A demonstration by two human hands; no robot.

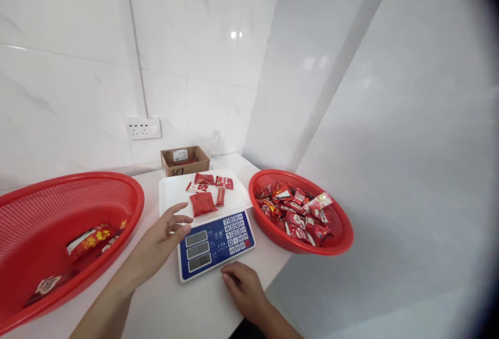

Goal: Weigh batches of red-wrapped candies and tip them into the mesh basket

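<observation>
Red wrappers lie loose on the white tray of the scale (215,245): five snack packets (203,203) near its middle. The left hand (161,240) hovers open at the tray's front-left corner, its grip empty, thumb over the displays; leaning there could skew the reading. The right hand (244,284) rests flat on the table (183,308), holding nothing. The right basket (343,240), heaped with packets, overhangs the table's edge and could tip. The left basket (132,193) holds only a few packets.
</observation>
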